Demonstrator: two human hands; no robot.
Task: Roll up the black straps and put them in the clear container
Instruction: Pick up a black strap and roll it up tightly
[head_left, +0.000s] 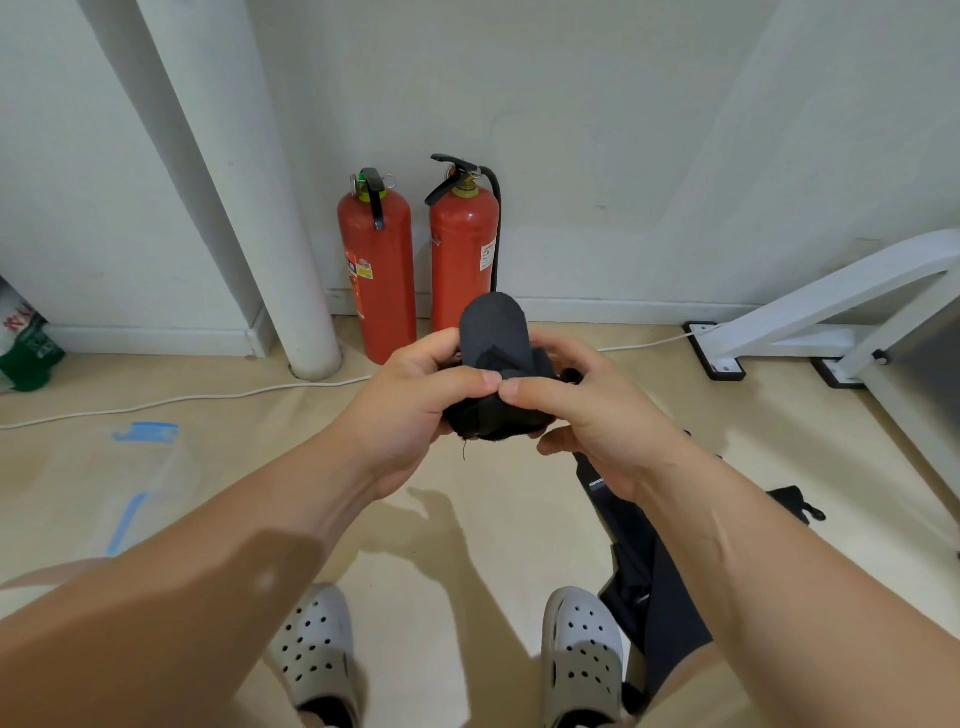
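A black strap (493, 358) is partly rolled into a bundle held up in front of me, its rounded end sticking up above my fingers. My left hand (415, 400) grips the bundle from the left, thumb on top. From the right, my right hand (587, 410) grips it too, its thumb meeting the left thumb. More black straps (644, 561) lie on the floor under my right forearm. The clear container (140, 478), a flat see-through bag with blue edges, lies on the floor at the left.
Two red fire extinguishers (379, 270) stand against the wall ahead, next to a white pipe (291, 260). A white cable (171, 400) runs along the floor. A white metal frame (810, 322) stands at the right. My feet in white clogs (582, 654) are below.
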